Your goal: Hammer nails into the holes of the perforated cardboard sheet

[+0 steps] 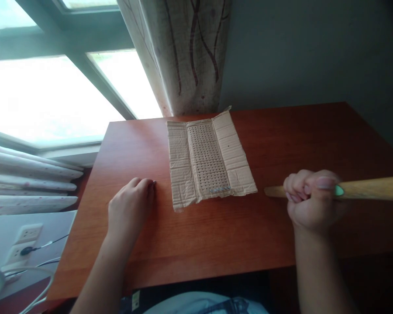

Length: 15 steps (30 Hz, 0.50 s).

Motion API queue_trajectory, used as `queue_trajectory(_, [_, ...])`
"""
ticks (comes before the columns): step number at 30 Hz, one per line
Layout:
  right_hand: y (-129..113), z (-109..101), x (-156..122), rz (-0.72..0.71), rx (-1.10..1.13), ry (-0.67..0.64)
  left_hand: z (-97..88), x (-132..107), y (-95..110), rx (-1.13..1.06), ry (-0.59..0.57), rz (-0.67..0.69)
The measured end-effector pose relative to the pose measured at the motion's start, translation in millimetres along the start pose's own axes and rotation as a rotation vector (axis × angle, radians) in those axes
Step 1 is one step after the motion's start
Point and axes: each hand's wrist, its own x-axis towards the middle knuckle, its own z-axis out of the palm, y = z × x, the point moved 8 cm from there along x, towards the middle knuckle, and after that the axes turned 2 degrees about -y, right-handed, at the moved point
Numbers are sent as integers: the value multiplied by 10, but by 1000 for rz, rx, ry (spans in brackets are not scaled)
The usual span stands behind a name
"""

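A creased piece of cardboard [181,174] lies unfolded on the wooden table, with a grid of small holes down its middle panel. Several small shiny metal pieces [220,190] sit along the row of holes at its near edge. To the left of the cardboard, my left hand [130,205] is closed near the tabletop; a tiny dark tip shows at its fingertips, too small to name. My right hand [311,198] is wrapped around a wooden handle [373,188], raised at the right. The handle runs out of view, so its far end is hidden.
The reddish-brown table [216,240] has its near edge close to my body. A patterned curtain [199,56] hangs behind it, beside a bright window [52,96]. At the lower left are a wall socket [29,234] with a plug and white cables [41,279].
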Motion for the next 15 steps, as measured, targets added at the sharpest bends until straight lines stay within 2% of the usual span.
queue_trajectory(4, [-3, 22, -9, 5, 2, -24, -23, -16, 12, 2, -11, -23])
queue_trajectory(8, [-4, 11, -5, 11, -3, -4, -137, -48, 16, -79, 72, -38])
queue_trajectory(12, [-7, -2, 4, 9, -14, 7, -249, -70, -115, -392, 228, -47])
queue_trajectory(15, [-3, -1, 5, 15, -10, 1, -229, -76, -265, -667, 303, -94])
